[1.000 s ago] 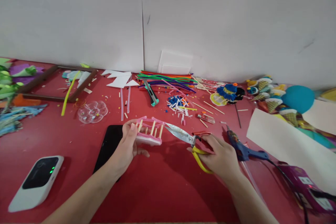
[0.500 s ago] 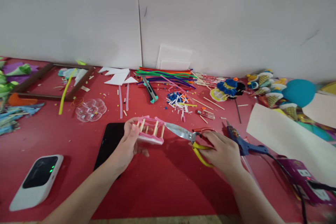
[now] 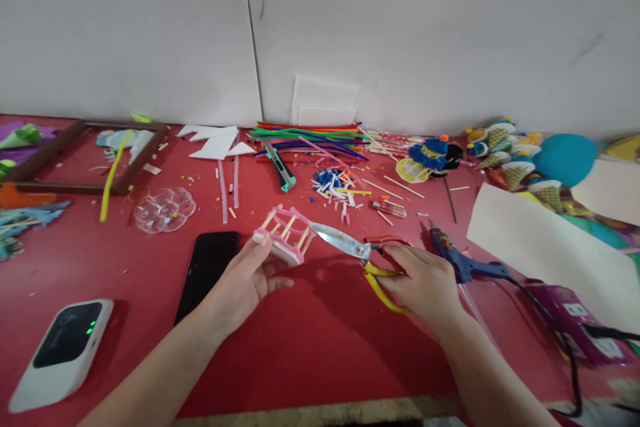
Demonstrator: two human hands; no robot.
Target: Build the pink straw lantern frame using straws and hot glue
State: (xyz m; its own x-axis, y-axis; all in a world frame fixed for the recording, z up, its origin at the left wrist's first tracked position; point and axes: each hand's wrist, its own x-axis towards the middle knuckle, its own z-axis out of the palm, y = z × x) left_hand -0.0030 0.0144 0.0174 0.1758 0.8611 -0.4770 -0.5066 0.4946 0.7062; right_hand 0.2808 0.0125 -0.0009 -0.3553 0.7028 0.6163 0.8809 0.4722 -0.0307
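My left hand holds a small pink model made of two pink slabs joined by short wooden sticks, just above the red table. My right hand grips the yellow handles of a pair of scissors. The steel blades point left and their tips touch the right end of the pink model. A black phone lies on the table under my left wrist.
A white router-like device lies at the front left. A blue glue gun with its cable lies right of my right hand, beside white paper. Pipe cleaners, a utility knife, cut bits and a clear palette lie further back.
My left hand has tilted the pink model and raised it slightly. The scissors stay at its right end. The view has shifted a little, with the table edge now showing.
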